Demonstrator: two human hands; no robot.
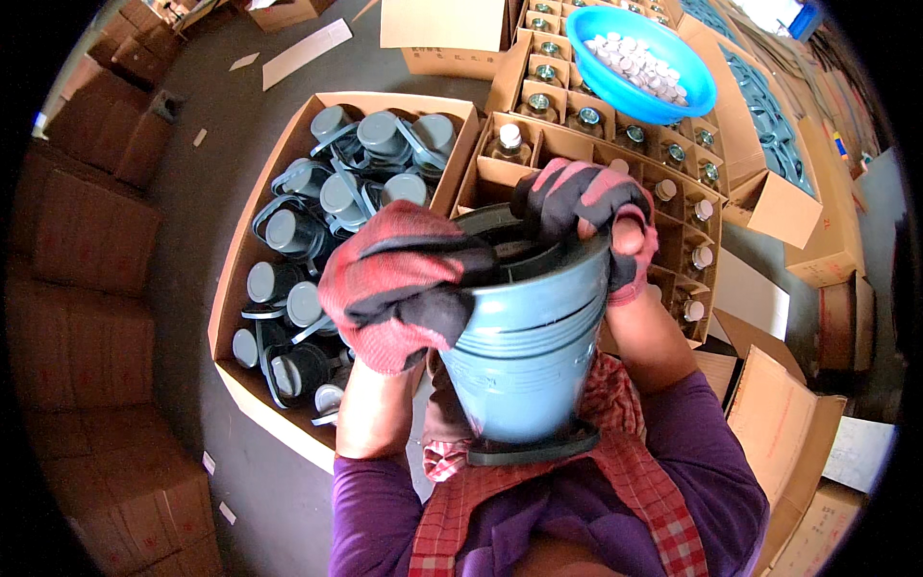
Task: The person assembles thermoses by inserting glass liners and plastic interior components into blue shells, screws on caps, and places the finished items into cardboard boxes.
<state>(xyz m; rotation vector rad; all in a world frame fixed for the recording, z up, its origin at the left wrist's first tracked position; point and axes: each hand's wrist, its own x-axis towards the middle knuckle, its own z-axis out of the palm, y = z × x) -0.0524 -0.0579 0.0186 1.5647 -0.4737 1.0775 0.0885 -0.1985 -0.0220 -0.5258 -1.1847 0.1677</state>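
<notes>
Close in front of me I hold a tapered blue-grey plastic vessel [524,365] between both hands. Its wide rim faces up, with a black ring-shaped part [500,240] inside the opening; a flat black piece [538,444] shows at its narrow lower end. My left hand [404,288], in a red and black glove, is closed on the rim's left side. On the right side of the rim, my right hand [591,216] curls in a matching glove, with thumb and a fingertip bare. The undersides of the fingers are partly hidden.
A cardboard box [227,322] of grey-lidded dark containers [385,135] stands at left. Divided cartons [716,197] hold glass bottles [588,117], some white-capped. A blue basin [582,58] of white caps [639,67] rests on them. Stacked brown boxes [91,240] line the far left.
</notes>
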